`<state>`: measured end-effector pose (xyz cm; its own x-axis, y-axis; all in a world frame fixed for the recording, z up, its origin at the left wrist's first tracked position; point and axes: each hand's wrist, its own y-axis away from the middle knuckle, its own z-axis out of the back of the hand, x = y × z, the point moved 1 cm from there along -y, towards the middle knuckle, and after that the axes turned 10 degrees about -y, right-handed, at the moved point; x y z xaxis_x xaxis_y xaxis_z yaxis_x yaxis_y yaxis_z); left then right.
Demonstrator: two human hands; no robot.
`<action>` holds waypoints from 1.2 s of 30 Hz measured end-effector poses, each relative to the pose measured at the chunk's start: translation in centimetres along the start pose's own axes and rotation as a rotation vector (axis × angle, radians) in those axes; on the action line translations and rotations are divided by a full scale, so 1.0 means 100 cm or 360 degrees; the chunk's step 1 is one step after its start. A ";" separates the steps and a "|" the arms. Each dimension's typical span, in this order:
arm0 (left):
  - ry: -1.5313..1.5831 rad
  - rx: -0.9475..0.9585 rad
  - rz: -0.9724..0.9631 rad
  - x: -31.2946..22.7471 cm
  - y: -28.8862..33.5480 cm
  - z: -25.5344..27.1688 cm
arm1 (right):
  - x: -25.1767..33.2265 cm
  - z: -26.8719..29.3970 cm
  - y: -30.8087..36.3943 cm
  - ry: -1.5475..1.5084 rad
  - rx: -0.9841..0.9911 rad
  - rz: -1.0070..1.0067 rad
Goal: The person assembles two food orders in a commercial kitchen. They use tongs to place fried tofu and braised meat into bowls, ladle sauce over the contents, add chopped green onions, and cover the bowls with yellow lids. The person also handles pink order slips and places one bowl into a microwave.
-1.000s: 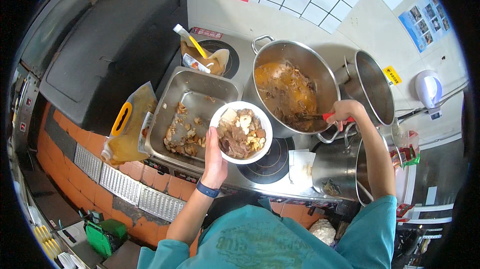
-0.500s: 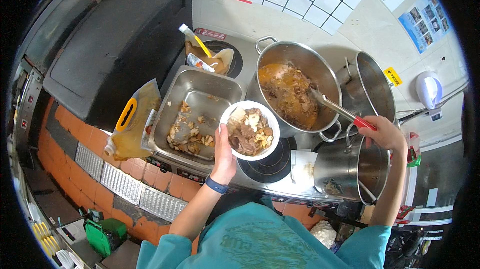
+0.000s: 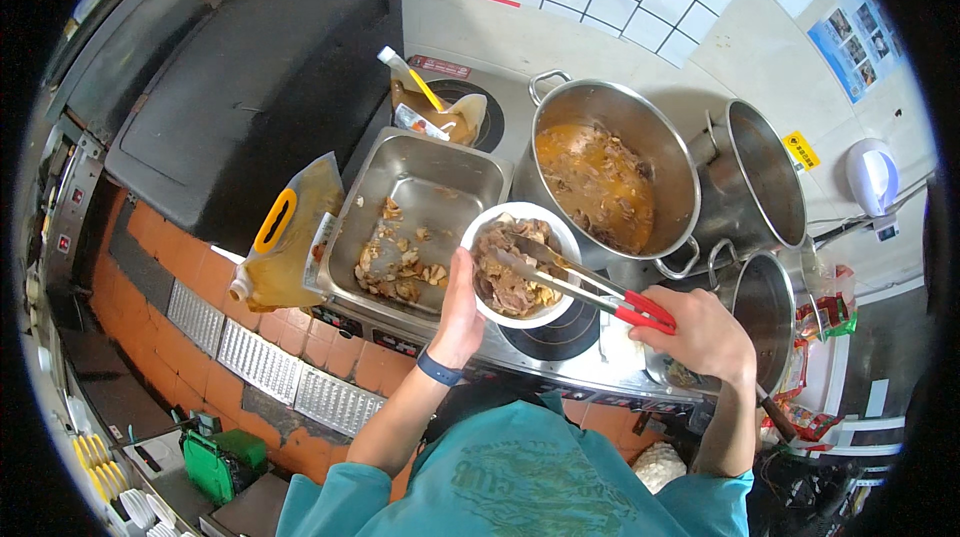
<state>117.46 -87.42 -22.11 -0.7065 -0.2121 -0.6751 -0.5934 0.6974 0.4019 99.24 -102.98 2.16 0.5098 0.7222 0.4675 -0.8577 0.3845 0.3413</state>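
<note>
Head view: just below the centre of the frame, the left hand (image 3: 460, 322) grasps a white bowl (image 3: 520, 209) of meat by its left side, most fingers hidden; lower right of centre, the right hand (image 3: 700, 332) clenches red-handled tongs (image 3: 572, 288), their tips in the bowl. A steel pot (image 3: 655, 127) of meaty broth stands upper right of centre, a steel tray (image 3: 432, 172) left of centre
</note>
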 end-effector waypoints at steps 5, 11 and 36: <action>0.0083 0.0025 -0.0016 -0.002 0.010 0.017 | 0.001 0.013 0.021 -0.0156 -0.0062 -0.0141; -0.0020 -0.0130 -0.0121 -0.006 0.017 0.028 | -0.003 -0.005 0.016 -0.0123 -0.0085 -0.0088; 0.0142 0.0002 -0.0131 -0.025 0.025 0.048 | -0.078 0.006 0.010 -0.0593 -0.0508 -0.0599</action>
<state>119.62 -81.82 -22.35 -0.6868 -0.3288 -0.6482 -0.6505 0.6760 0.3463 94.45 -108.61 -0.64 0.7209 0.2763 0.6355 -0.5627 0.7686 0.3042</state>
